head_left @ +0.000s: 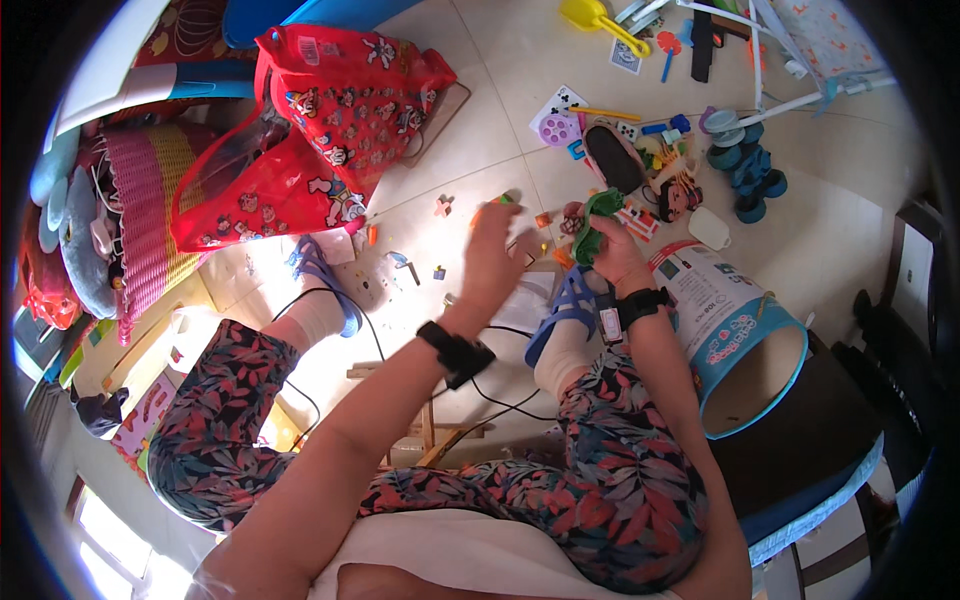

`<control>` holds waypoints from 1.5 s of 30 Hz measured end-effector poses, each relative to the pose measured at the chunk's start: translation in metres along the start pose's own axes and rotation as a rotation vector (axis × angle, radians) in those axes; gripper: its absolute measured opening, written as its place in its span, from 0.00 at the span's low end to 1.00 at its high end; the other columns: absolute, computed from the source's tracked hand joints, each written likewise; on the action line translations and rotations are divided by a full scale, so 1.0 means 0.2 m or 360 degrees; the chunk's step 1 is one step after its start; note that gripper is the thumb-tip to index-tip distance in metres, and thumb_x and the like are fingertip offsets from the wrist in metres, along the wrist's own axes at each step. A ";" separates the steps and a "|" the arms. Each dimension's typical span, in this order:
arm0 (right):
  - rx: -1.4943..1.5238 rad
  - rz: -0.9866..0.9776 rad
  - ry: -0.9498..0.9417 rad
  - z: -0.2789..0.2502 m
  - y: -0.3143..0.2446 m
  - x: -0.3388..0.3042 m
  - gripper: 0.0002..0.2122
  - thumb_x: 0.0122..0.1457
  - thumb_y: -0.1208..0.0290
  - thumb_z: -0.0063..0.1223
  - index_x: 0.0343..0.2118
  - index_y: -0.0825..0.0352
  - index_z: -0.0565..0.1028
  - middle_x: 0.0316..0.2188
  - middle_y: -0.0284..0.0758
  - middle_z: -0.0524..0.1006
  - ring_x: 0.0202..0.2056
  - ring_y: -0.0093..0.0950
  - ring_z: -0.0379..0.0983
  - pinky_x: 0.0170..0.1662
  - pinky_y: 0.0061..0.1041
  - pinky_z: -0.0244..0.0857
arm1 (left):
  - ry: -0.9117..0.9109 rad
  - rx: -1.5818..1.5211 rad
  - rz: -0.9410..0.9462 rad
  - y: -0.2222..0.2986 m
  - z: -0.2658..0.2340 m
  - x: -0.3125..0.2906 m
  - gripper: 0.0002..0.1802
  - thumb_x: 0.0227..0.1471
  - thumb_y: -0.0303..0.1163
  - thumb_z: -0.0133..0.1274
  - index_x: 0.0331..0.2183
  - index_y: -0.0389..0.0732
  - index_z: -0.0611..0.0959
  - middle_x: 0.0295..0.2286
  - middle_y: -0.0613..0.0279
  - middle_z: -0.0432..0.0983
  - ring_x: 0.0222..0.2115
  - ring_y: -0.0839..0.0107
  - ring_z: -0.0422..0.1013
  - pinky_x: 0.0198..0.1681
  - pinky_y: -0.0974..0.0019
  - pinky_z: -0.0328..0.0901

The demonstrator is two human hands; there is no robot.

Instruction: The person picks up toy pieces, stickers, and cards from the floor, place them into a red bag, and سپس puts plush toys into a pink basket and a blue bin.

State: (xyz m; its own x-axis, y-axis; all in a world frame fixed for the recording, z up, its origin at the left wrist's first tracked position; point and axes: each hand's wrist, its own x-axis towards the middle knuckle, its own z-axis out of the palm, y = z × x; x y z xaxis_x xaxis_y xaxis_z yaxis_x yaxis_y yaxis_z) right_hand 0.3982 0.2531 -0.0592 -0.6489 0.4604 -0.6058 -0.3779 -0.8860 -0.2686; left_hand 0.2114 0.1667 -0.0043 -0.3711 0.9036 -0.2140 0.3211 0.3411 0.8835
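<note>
My right hand (618,255) is closed around a green toy piece (592,232) with curved edges; its exact kind is unclear. A small brownish-red lump (573,218) shows right beside it, and I cannot tell whether the two are joined. My left hand (492,255) reaches down over the tiled floor with fingers apart. Just past its fingertips is a small green and orange piece (504,198), partly covered by them; whether they touch is unclear. Around the hands lie small loose pieces, among them an orange block (542,220) and a pinkish cross-shaped piece (443,206).
A red printed bag (350,120) stands at the upper left. On the right, a blue-and-white tub (735,330) lies tipped, its mouth toward me. Farther off are a dark-soled shoe (613,157), teal dumbbell-like pieces (745,172) and a yellow shovel (600,20). A black cable (368,315) crosses between my feet.
</note>
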 end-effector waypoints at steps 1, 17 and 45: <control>-0.0027 0.0011 -0.0028 -0.01 -0.01 0.01 0.12 0.54 0.71 0.52 0.41 0.70 0.72 0.38 0.38 0.76 0.41 0.30 0.73 0.40 0.29 0.72 | 0.0074 0.0372 0.0018 -0.17 -0.03 0.04 0.16 0.46 0.27 0.56 0.39 0.36 0.74 0.34 0.50 0.70 0.35 0.55 0.70 0.37 0.58 0.67; -0.0074 -0.0067 0.0027 -0.20 -0.01 -0.01 0.19 0.50 0.68 0.61 0.45 0.64 0.69 0.43 0.37 0.70 0.47 0.41 0.70 0.38 0.36 0.72 | -0.0357 0.0642 -0.0016 -0.33 -0.15 0.01 0.16 0.43 0.31 0.57 0.37 0.46 0.74 0.34 0.54 0.70 0.29 0.52 0.73 0.31 0.55 0.69; -0.0249 -0.0386 -0.0169 0.60 -0.65 -0.12 0.13 0.54 0.68 0.53 0.39 0.69 0.71 0.37 0.36 0.72 0.36 0.30 0.70 0.31 0.21 0.66 | -0.0549 -0.1702 -0.0855 0.37 -0.82 0.20 0.13 0.46 0.20 0.55 0.36 0.42 0.76 0.30 0.64 0.72 0.27 0.71 0.71 0.32 0.64 0.70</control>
State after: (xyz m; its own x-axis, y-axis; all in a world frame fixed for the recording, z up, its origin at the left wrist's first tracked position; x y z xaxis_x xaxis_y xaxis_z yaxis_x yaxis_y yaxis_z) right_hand 0.3836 0.3642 0.0790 -0.6209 0.6552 -0.4304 -0.4292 -0.7435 -0.5128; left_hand 0.0778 0.1861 0.1210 0.0640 0.7913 -0.6081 -0.7305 0.4523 0.5117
